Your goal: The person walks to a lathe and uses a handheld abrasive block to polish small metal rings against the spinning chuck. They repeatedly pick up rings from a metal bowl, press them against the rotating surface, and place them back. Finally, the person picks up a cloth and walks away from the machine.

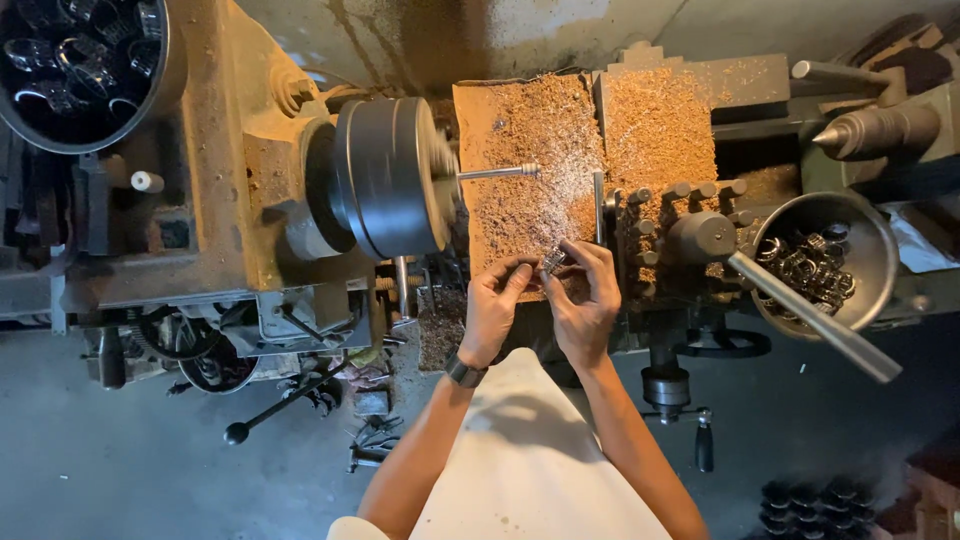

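A small ribbed metal part [553,262] is pinched between the fingertips of both hands, held just above the front edge of a lathe tray [520,200] that is covered with brown and silvery shavings. The left hand [497,305], with a dark watch [464,372] worn at the wrist, is closed on the part's left end, and the right hand [583,300] is closed on its right end, so the two hands are brought together around it. Beyond the hands, a thin metal rod [497,173] is seen projecting from the dark round chuck [390,178] over the shavings. To the right, a tool post [690,225] with a long handle [815,318] is set beside a metal bowl [870,225] filled with small shiny rings [808,268]. A second bowl [165,60] of parts is seen at the upper left.
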